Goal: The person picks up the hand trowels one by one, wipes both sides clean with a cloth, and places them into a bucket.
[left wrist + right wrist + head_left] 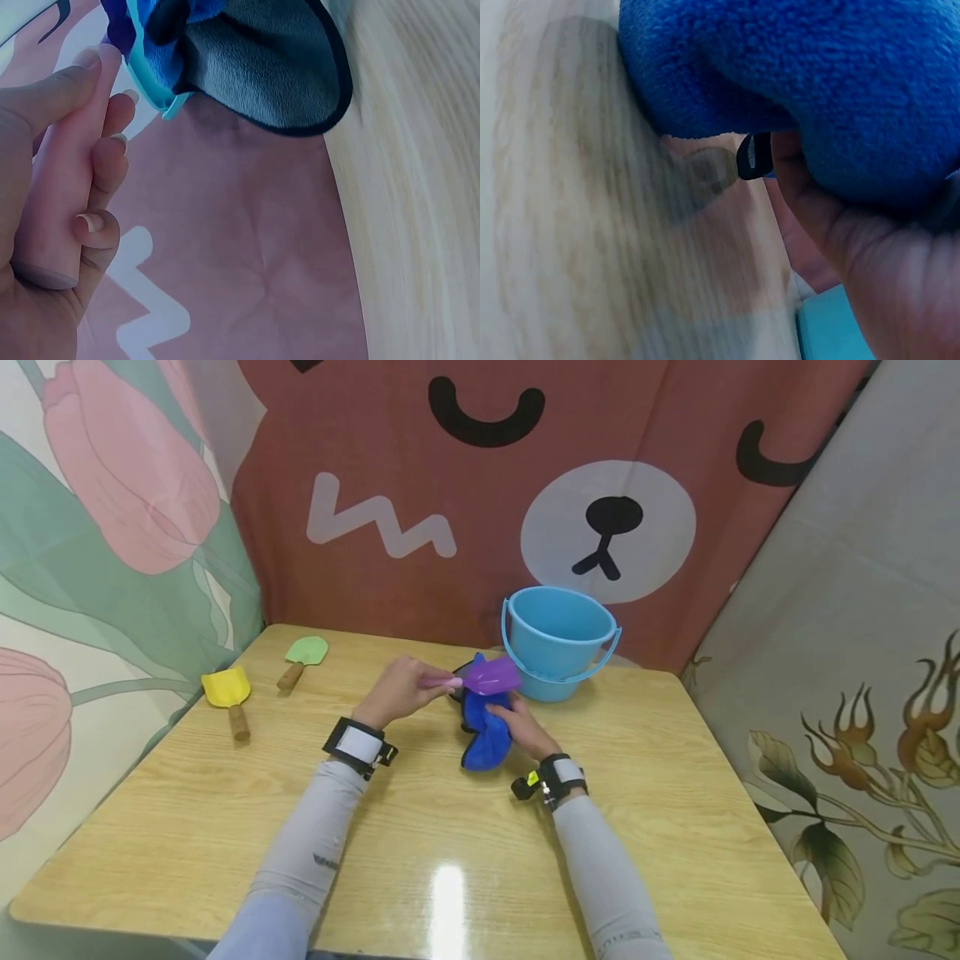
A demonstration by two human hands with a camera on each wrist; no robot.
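Note:
My left hand grips the pink handle of a purple toy shovel, whose blade points right. In the left wrist view the fingers wrap round that smooth handle. A fuzzy blue cloth, bunched up, is held by my right hand just below the blade. Dark edging and a grey underside of it show in the left wrist view. The shovel's blade overlaps the cloth's upper part in the head view. Up close in the right wrist view, the cloth's blue pile covers most of the right fingers.
Right behind the hands stands a light blue bucket with its handle hanging down in front. A green toy shovel and a yellow one, both wooden-handled, lie at the far left of the wooden table. Printed curtains border the table.

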